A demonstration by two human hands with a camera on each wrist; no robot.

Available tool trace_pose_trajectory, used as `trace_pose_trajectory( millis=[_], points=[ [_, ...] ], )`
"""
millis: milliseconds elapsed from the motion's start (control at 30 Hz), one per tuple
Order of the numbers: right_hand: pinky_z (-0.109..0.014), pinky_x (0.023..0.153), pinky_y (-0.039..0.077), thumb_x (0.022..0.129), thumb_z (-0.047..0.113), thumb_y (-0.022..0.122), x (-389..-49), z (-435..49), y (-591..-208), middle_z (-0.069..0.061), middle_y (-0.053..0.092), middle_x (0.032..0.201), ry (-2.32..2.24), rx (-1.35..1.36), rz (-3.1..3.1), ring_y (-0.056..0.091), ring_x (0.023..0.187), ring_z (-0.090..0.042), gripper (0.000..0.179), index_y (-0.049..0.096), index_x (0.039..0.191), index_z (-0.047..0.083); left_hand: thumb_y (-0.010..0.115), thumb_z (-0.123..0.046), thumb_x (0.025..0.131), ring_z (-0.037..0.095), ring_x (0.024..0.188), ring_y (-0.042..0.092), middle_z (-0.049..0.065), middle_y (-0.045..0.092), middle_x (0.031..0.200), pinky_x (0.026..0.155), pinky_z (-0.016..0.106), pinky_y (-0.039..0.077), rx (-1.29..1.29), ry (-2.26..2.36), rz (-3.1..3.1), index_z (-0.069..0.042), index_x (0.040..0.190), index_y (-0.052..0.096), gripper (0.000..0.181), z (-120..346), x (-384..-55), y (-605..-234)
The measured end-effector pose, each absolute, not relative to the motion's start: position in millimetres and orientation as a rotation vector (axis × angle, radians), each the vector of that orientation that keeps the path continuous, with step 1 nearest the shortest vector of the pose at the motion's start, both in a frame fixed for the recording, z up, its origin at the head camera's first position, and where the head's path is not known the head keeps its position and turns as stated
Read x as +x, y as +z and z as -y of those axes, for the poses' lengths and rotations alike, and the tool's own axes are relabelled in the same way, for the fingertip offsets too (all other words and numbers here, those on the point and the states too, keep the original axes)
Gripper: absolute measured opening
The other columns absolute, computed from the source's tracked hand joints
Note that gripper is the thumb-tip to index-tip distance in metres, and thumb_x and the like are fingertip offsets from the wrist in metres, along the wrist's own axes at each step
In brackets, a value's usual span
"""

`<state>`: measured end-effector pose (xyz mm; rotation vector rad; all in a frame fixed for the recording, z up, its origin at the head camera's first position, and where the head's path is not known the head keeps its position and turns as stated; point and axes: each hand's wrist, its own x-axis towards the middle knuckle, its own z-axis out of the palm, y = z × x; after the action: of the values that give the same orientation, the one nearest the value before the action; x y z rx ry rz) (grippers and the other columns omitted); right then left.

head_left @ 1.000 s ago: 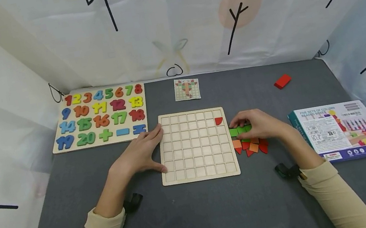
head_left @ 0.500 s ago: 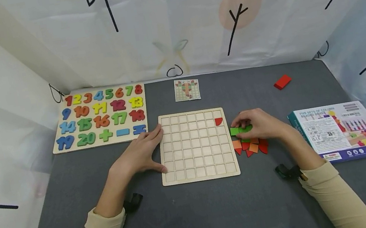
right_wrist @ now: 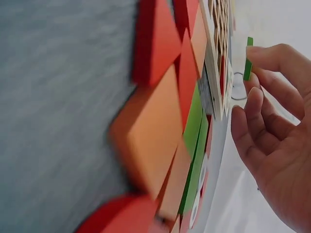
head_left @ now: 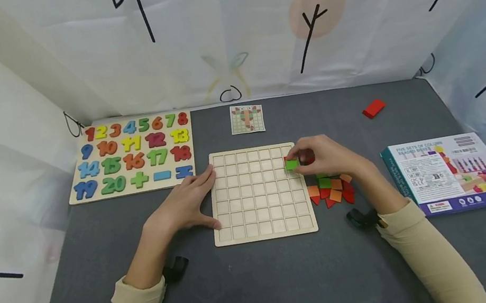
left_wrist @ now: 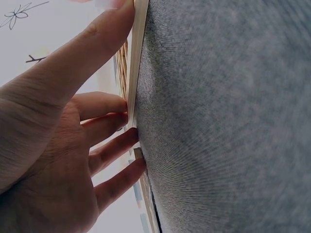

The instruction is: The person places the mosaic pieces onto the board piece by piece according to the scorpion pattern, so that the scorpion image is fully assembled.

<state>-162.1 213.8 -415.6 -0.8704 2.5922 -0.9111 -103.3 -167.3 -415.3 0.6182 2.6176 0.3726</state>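
A wooden grid board [head_left: 266, 234] lies on the table between the two hands. My left hand [head_left: 187, 202] rests along its left edge, fingers extended; the left wrist view has the thumb and fingertips against the board's side [left_wrist: 135, 58]. Between thumb and finger, my right hand [head_left: 321, 157] pinches a green square tile [head_left: 291, 165] over the board's upper right, held clear of the board in the right wrist view. A red quarter-circle piece set in a cell there is mostly covered by the tile. Below the right hand lies a pile of red, orange [head_left: 336, 196] and green tiles.
A small pattern card [head_left: 246, 118] lies beyond the board. To the left is a number puzzle board [head_left: 130, 171]. A printed box [head_left: 459, 174] stands at the right, and a red block [head_left: 373, 108] sits farther back. A patterned cloth hangs behind the table.
My right hand has picked a green square tile from the pile and carried it up and left over the board's upper right. My left hand has stayed at the board's edge.
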Motion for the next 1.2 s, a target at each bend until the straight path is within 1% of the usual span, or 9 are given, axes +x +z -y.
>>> trace_pose_trajectory(
  millis=[133,200,300,467,733,867,1033,1200],
  points=[
    [-0.031,0.079,0.056,0.094,0.009,0.082,-172.5,-200.4,-417.2,-0.01,0.074,0.099,-0.876,-0.862,-2.565,0.064,0.083,-0.015,0.024,0.081,0.117,0.005,0.098,-0.052,0.074,0.043,0.155,0.038,0.012,0.017,0.184,0.125,0.061,0.039,0.616,0.375,-2.611,-0.005,0.173,0.023,0.133,168.3,-103.4,-415.6],
    [-0.035,0.082,0.058,0.094,0.009,0.082,-176.7,-195.1,-418.4,-0.01,0.076,0.103,-0.857,-0.855,-2.559,0.066,0.086,-0.016,0.024,0.081,0.118,0.004,0.098,-0.053,0.074,0.043,0.156,0.038,0.012,0.017,0.184,0.125,0.061,0.039,0.616,0.377,-2.609,-0.006,0.173,0.022,0.133,168.6,-103.4,-415.7],
    [-0.038,0.083,0.058,0.095,0.01,0.083,-180.8,-189.9,-419.8,-0.01,0.075,0.105,-0.834,-0.849,-2.559,0.066,0.089,-0.018,0.024,0.081,0.118,0.004,0.098,-0.053,0.074,0.043,0.155,0.038,0.012,0.017,0.184,0.124,0.06,0.039,0.614,0.38,-2.607,-0.006,0.173,0.022,0.133,168.8,-103.6,-415.7],
    [-0.039,0.082,0.056,0.095,0.009,0.082,-183.4,-186.5,-422.4,-0.011,0.074,0.103,-0.822,-0.884,-2.564,0.066,0.089,-0.021,0.023,0.081,0.118,0.004,0.098,-0.053,0.074,0.042,0.154,0.039,0.012,0.017,0.184,0.124,0.059,0.04,0.611,0.375,-2.607,-0.006,0.173,0.022,0.133,168.6,-103.7,-415.8],
    [-0.041,0.083,0.056,0.095,0.01,0.085,-180.3,-184.2,-421.3,-0.013,0.078,0.109,-0.839,-0.913,-2.582,0.069,0.093,-0.025,0.023,0.081,0.117,0.005,0.098,-0.052,0.074,0.042,0.155,0.038,0.012,0.016,0.184,0.124,0.06,0.039,0.615,0.394,-2.605,-0.005,0.172,0.023,0.132,168.6,-103.9,-416.4],
    [-0.043,0.083,0.058,0.095,0.01,0.084,-175.5,-186.1,-417.9,-0.012,0.08,0.11,-0.852,-0.882,-2.59,0.07,0.092,-0.025,0.024,0.081,0.118,0.005,0.099,-0.051,0.074,0.043,0.154,0.039,0.013,0.017,0.184,0.123,0.06,0.04,0.622,0.401,-2.607,-0.005,0.172,0.024,0.132,169.0,-103.8,-416.2],
    [-0.046,0.086,0.062,0.094,0.008,0.085,-169.3,-199.3,-417.5,-0.012,0.08,0.11,-0.905,-0.853,-2.623,0.073,0.095,-0.026,0.027,0.079,0.12,0.005,0.098,-0.052,0.074,0.043,0.154,0.038,0.013,0.017,0.184,0.122,0.06,0.041,0.62,0.399,-2.607,-0.004,0.172,0.024,0.132,169.0,-103.2,-415.9],
    [-0.051,0.092,0.064,0.095,0.007,0.084,-163.2,-220.1,-419.7,-0.015,0.078,0.115,-0.959,-0.771,-2.667,0.076,0.103,-0.03,0.027,0.078,0.121,0.002,0.099,-0.052,0.074,0.042,0.153,0.039,0.013,0.017,0.184,0.121,0.059,0.042,0.618,0.403,-2.61,-0.005,0.172,0.024,0.132,168.8,-102.7,-415.6]
  ],
)
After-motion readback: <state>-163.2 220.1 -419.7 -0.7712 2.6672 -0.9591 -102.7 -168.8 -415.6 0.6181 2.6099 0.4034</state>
